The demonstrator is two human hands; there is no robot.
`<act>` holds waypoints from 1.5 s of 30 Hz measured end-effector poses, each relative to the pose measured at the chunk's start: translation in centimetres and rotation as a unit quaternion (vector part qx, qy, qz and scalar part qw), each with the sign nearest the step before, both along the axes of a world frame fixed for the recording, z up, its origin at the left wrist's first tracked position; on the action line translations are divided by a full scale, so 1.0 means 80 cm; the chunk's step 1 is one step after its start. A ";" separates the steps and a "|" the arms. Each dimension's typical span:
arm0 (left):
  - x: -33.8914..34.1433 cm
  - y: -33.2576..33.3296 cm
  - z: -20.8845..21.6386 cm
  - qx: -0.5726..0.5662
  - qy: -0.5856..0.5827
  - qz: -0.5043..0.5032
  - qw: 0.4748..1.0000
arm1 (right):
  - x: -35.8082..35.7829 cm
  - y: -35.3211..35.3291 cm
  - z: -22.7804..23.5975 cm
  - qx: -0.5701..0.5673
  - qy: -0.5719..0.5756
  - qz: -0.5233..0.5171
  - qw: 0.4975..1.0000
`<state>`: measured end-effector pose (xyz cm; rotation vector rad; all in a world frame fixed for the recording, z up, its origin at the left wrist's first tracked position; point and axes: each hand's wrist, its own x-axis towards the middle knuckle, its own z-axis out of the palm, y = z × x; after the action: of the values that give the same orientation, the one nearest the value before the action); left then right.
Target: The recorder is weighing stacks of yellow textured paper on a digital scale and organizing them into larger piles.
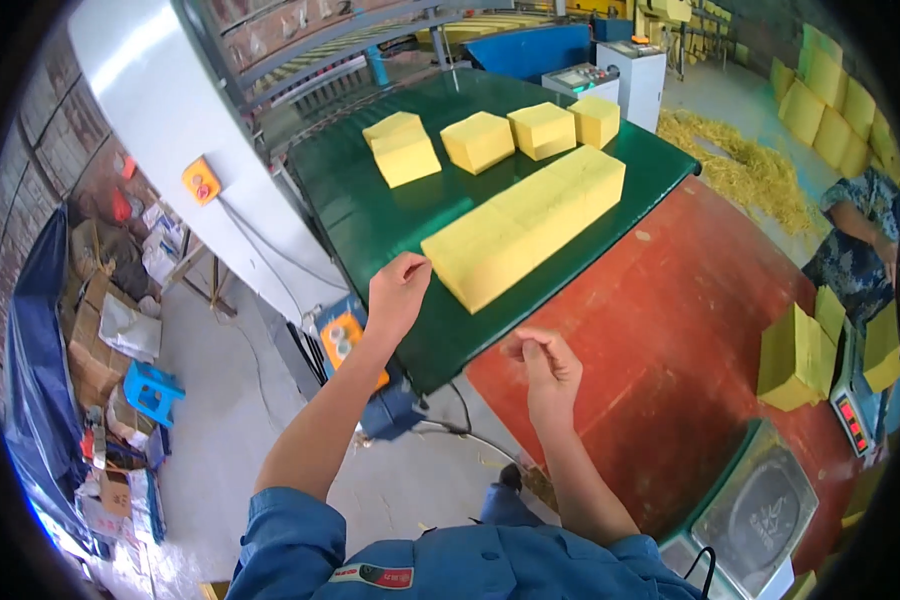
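Observation:
A long row of yellow paper stacks (530, 225), pressed end to end, lies across the green belt table (370, 210). My left hand (398, 295) is at the row's near left end with its fingers curled closed; whether the fingertips touch the paper I cannot tell. Over the edge between the green table and the red tabletop (660, 330), my right hand (547, 372) hangs with bent fingers drawn in toward the thumb. No object shows in either hand. Farther back on the green surface stand separate yellow blocks, among them a left one (403, 150) and a middle one (477, 141).
At the right, another person (860, 240) is beside yellow stacks (795, 360) and a scale with a red display (852, 422). A second scale (760, 510) stands near my right arm. Orange button boxes (201, 181) and a white machine post are at the left. Yellow shreds (735, 170) cover the floor behind.

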<state>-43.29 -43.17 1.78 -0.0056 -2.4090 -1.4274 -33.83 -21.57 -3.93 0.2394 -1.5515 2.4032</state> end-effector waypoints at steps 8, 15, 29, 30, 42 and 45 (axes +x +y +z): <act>-0.199 -0.022 -0.036 -0.184 -0.156 -0.095 0.966 | -0.124 -0.023 -0.045 0.059 -0.160 0.015 0.985; -0.211 -0.030 -0.043 -0.041 -0.370 -0.212 0.904 | -0.171 -0.058 -0.113 0.123 -0.143 -0.015 0.982; 0.062 0.065 -0.076 -0.093 -0.270 -0.395 0.873 | 0.166 -0.020 -0.083 0.100 -0.221 -0.220 0.945; 0.076 0.079 -0.075 -0.125 -0.265 -0.415 0.861 | 0.191 -0.021 -0.073 0.058 -0.223 -0.254 0.939; 0.240 0.181 -0.019 -0.346 0.218 -0.477 0.778 | 0.331 0.017 -0.137 -0.349 -0.219 -0.245 0.877; 0.215 0.169 -0.070 -0.242 0.040 -0.507 0.826 | 0.325 0.026 -0.111 -0.329 -0.218 -0.216 0.893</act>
<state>-26.11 -29.68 -3.83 -1.6330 -2.6981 -0.9811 -7.86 -19.45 -12.79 -0.7424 -0.7029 2.5186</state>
